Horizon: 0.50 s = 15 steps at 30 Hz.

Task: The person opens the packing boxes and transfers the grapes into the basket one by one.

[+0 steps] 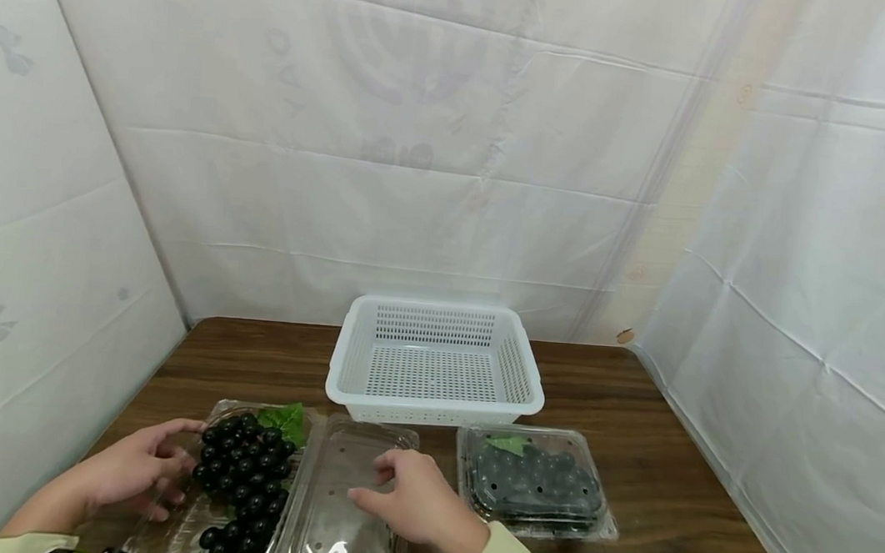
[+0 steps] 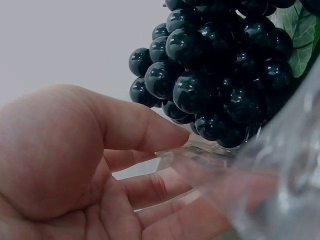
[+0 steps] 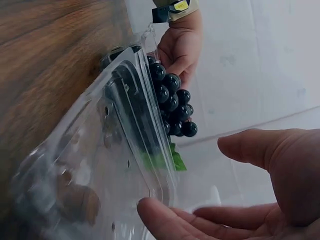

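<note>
A bunch of black grapes (image 1: 246, 468) with a green leaf (image 1: 288, 420) lies in an opened clear plastic clamshell box at the table's left front. My left hand (image 1: 132, 471) is at the box's left side. In the left wrist view, its thumb and fingers (image 2: 165, 185) pinch the clear rim (image 2: 212, 149) just below the grapes. Above the unfolded clear lid (image 1: 330, 484) hovers my right hand (image 1: 423, 497), thumb and fingers spread and holding nothing. The right wrist view shows the lid (image 3: 90, 155) beside its fingertips; whether they touch is unclear.
A white perforated plastic basket (image 1: 338, 371) stands at the back middle of the wooden table (image 1: 587, 384). To the right is a second, closed clamshell box (image 1: 538, 515) with dark grapes and a leaf inside. White sheeting (image 1: 417, 183) hangs behind and along both sides.
</note>
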Available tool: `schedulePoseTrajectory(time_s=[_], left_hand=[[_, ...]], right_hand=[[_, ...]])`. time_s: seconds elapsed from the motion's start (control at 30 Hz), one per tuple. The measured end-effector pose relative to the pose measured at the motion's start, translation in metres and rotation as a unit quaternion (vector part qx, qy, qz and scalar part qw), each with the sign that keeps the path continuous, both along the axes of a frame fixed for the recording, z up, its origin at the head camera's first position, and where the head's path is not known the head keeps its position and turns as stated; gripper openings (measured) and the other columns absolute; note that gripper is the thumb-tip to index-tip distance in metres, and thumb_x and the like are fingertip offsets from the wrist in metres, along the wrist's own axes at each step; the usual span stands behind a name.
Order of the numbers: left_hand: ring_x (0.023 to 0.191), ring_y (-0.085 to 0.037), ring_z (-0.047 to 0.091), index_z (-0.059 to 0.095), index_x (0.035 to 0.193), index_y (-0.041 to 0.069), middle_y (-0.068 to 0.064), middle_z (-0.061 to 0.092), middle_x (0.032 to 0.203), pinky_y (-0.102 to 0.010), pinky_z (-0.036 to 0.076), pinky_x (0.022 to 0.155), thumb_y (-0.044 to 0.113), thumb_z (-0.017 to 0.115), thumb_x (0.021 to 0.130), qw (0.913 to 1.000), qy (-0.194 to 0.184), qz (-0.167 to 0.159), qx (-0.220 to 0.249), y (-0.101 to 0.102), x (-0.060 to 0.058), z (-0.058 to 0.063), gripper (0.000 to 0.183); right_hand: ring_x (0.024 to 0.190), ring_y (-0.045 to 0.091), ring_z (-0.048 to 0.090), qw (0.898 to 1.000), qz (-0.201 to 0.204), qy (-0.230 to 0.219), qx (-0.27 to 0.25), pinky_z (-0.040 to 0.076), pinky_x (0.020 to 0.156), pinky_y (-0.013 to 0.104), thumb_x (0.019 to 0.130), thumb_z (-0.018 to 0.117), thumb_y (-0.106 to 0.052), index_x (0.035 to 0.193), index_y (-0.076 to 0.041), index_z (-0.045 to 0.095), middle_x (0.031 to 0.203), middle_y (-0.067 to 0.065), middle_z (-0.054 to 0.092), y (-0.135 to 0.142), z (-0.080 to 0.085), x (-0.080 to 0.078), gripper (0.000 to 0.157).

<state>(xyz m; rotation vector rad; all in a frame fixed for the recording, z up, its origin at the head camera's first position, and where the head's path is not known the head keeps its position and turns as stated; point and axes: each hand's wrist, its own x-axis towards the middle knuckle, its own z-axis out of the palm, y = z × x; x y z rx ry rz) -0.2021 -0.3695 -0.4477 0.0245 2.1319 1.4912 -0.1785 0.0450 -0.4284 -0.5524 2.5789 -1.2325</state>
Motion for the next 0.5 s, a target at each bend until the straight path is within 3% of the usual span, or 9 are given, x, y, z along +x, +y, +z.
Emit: schedulePoseTrajectory(time_s=[0.13, 0.33, 0.43, 0.5], left_hand=[[0.084, -0.031, 0.067, 0.011, 0.156, -0.01, -0.013, 0.062, 0.109, -0.051, 0.06, 0.067, 0.009, 0.052, 0.106, 0.9999, 0.007, -0.001, -0.009, 0.001, 0.0, 0.0, 0.067], [0.082, -0.031, 0.066, 0.012, 0.155, -0.01, -0.014, 0.062, 0.109, -0.05, 0.06, 0.066, 0.006, 0.049, 0.106, 0.9998, 0.014, -0.002, -0.015, 0.002, 0.0, 0.0, 0.064], [0.082, -0.03, 0.066, 0.013, 0.155, -0.011, -0.013, 0.062, 0.108, -0.05, 0.06, 0.066, 0.007, 0.049, 0.107, 0.9998, 0.016, -0.006, -0.013, 0.003, 0.001, 0.001, 0.063], [0.082, -0.03, 0.067, 0.013, 0.154, -0.01, -0.012, 0.062, 0.107, -0.05, 0.061, 0.066, 0.008, 0.049, 0.107, 0.9998, 0.015, -0.008, -0.01, 0.003, 0.002, 0.002, 0.063]], right_hand=[[0.071, 0.006, 0.065, 0.999, 0.009, -0.031, -0.006, 0.056, 0.071, 0.024, 0.088, 0.08, -0.039, 0.124, 0.004, 0.068, 0.086, 0.0, 0.072, -0.024, 0.002, -0.008, 0.057], [0.057, 0.019, 0.071, 0.995, -0.009, -0.094, 0.006, 0.06, 0.079, 0.033, 0.09, 0.078, -0.044, 0.124, -0.001, 0.068, 0.062, 0.004, 0.07, -0.058, 0.007, -0.018, 0.056], [0.055, 0.02, 0.07, 0.994, -0.015, -0.107, 0.015, 0.059, 0.066, 0.034, 0.089, 0.078, -0.045, 0.091, -0.005, 0.073, 0.058, 0.006, 0.068, -0.07, 0.005, -0.024, 0.04], [0.053, 0.02, 0.068, 0.994, -0.015, -0.11, 0.022, 0.057, 0.059, 0.033, 0.089, 0.079, -0.045, 0.067, -0.01, 0.065, 0.053, 0.007, 0.066, -0.076, 0.003, -0.027, 0.043]])
